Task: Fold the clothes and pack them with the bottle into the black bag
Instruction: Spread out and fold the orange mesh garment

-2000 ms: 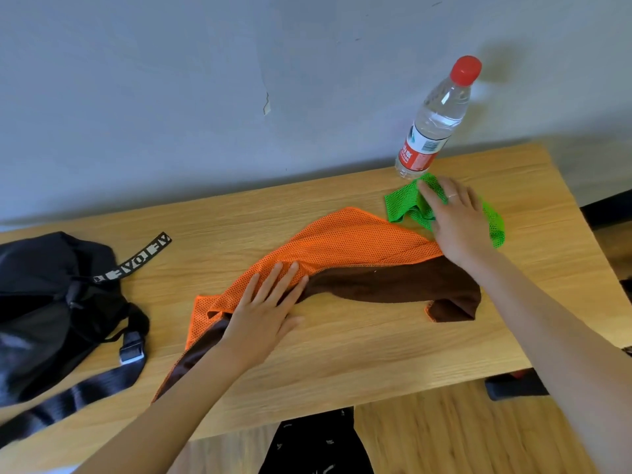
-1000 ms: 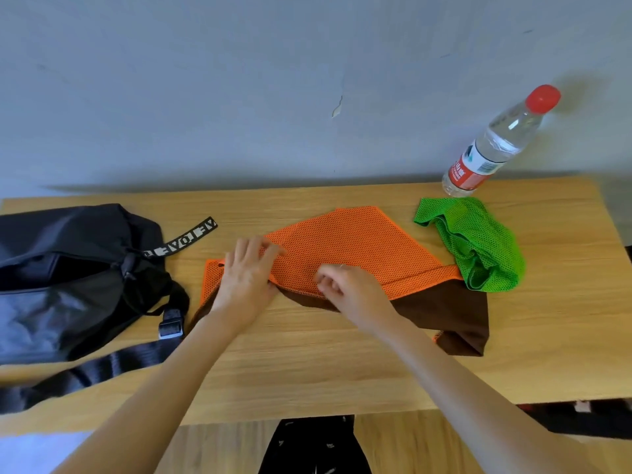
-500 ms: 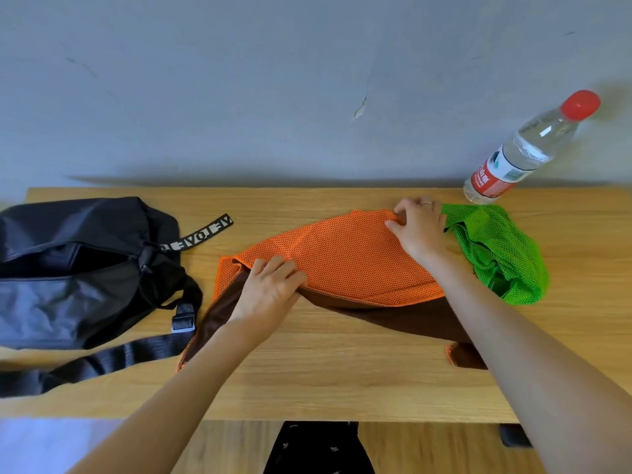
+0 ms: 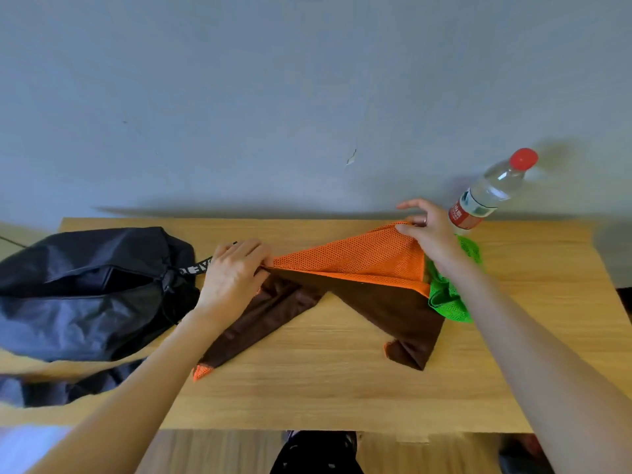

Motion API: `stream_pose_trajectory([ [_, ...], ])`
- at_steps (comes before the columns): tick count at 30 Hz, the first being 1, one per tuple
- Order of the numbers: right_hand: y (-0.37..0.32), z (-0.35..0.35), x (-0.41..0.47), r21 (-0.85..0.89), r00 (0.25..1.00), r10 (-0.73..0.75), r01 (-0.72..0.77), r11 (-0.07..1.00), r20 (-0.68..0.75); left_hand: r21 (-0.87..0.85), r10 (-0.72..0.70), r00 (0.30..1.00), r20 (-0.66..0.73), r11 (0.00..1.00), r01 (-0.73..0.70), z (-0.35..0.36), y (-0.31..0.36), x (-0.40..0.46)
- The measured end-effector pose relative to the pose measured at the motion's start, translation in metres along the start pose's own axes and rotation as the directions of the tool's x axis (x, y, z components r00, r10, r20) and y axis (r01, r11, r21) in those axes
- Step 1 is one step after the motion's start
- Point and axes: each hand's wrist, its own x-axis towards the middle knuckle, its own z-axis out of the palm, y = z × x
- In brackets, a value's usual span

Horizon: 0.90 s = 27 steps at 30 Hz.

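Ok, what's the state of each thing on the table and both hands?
Orange and brown garment: unfolded, top edge lifted
Green mesh garment: crumpled, unfolded
Bottle: capped, standing
Black bag: open, lying flat
Left hand: gripping garment
Right hand: pinching garment corner

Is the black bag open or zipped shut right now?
Open. The black bag lies on the table with a dark gap along its top.

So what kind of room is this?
Probably an ordinary room at home or in an office: a plain wooden table pushed against a bare grey wall, with wood flooring below. Nothing shows more.
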Motion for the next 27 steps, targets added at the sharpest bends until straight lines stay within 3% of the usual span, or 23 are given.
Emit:
stream_pose_trajectory([
  [11, -0.093, -0.048, -0.044, 0.15, 0.996, -0.061, 0.07, 0.986, -0.067, -0.157, -0.104, 0.978, -0.18, 0.985, 0.075, -0.101, 0.014, 0.037],
  [18, -0.149, -0.065, -0.074, 0.182, 0.984, -0.159, 0.171, 0.968, -0.078, -0.3, -0.144, 0.971, -0.192, 0.951, 0.081, -0.157, 0.019, 0.058],
  [23, -0.174, -0.078, -0.089, 0.141, 0.972, -0.203, 0.219, 0.966, -0.12, -0.587, -0.232, 0.969, -0.086, 0.798, 0.139, -0.185, 0.028, 0.066],
  [27, -0.187, -0.089, -0.104, 0.088, 0.962, -0.237, 0.249, 0.964, -0.135, -0.676, -0.274, 0.961, -0.047, 0.716, 0.171, -0.203, 0.036, 0.067],
])
